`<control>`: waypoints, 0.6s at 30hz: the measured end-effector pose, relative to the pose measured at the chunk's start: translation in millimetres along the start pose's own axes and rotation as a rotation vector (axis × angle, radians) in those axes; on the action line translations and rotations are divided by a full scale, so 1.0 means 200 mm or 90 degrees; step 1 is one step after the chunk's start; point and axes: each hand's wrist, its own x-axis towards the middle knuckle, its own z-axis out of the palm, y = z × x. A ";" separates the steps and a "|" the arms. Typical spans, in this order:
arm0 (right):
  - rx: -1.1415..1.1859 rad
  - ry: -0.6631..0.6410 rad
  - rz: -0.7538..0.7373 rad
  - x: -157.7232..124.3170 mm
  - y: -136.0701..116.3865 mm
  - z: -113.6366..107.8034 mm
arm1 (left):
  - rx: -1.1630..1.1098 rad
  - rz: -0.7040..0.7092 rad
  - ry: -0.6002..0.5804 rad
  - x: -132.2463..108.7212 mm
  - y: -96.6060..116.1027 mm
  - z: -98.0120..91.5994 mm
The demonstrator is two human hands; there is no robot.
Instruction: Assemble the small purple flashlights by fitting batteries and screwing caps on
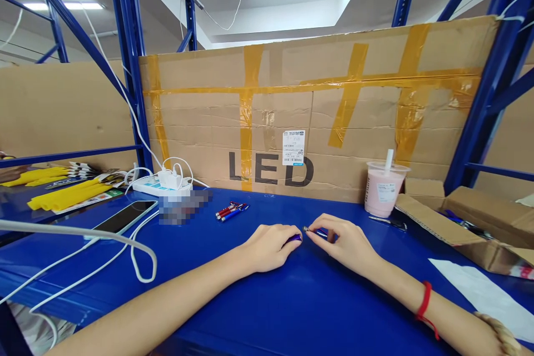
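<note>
My left hand (271,246) rests low over the blue tabletop, its fingers closed on a small purple-blue cylinder (295,237). Facing it, my right hand (348,242) pinches a slim blue pen-like piece (320,233) with a shiny metal end. The metal end points at my left fingertips, with a narrow gap between the two pieces. Fingers cover much of both pieces, so their exact kind is unclear. Beyond my left hand lies a small group of red and blue pen-like pieces (231,211) with metal ends.
At the right stand a lidded pink drink cup (384,189), an open cardboard box (467,233) and white paper (479,286). A dark pen-like item (387,223) lies by the cup. Left are a phone (125,218), a power strip (161,185), white cables and yellow bundles (69,194). Cardboard (200,122) walls the back.
</note>
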 end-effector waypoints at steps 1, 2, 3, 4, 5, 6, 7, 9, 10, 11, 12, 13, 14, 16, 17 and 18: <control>0.000 -0.001 0.000 0.00 0.00 0.00 | 0.000 0.001 -0.001 0.00 0.00 0.00; -0.001 -0.004 0.000 0.00 0.00 0.00 | -0.001 0.002 -0.001 0.00 0.00 0.00; -0.002 -0.007 0.001 0.00 -0.01 0.00 | -0.002 0.003 0.000 0.00 0.00 0.00; -0.004 -0.010 0.004 0.00 -0.01 0.00 | -0.003 0.003 0.004 0.00 0.00 0.00; -0.006 -0.014 0.007 0.00 -0.02 -0.01 | -0.004 0.003 0.007 0.00 -0.01 0.00; -0.009 -0.016 0.011 0.00 -0.02 -0.01 | -0.006 0.001 0.011 0.00 -0.01 0.00; -0.012 -0.017 0.015 0.00 -0.03 -0.01 | -0.008 0.000 0.014 0.00 -0.01 0.00; -0.016 -0.017 0.020 0.00 -0.03 -0.01 | -0.011 -0.004 0.023 0.00 -0.02 0.01; -0.019 -0.015 0.019 0.00 -0.04 -0.01 | -0.011 -0.005 0.028 0.00 -0.02 0.01; -0.022 -0.012 0.017 0.00 -0.04 -0.02 | -0.011 -0.006 0.033 0.00 -0.02 0.01; -0.025 -0.008 0.015 0.00 -0.04 -0.02 | -0.009 -0.007 0.038 0.00 -0.02 0.01; -0.026 -0.005 0.013 0.00 -0.04 -0.02 | -0.007 -0.008 0.042 0.00 -0.02 0.00; -0.027 -0.001 0.012 0.00 -0.04 -0.02 | -0.005 -0.010 0.043 0.00 -0.02 0.00; -0.026 0.008 0.009 0.00 -0.05 -0.02 | -0.001 -0.014 0.045 0.00 -0.01 0.00; -0.026 0.013 0.007 0.00 -0.05 -0.02 | 0.000 -0.016 0.046 0.00 -0.01 0.00; -0.026 0.017 0.004 0.00 -0.05 -0.02 | 0.001 -0.017 0.048 0.00 -0.01 0.00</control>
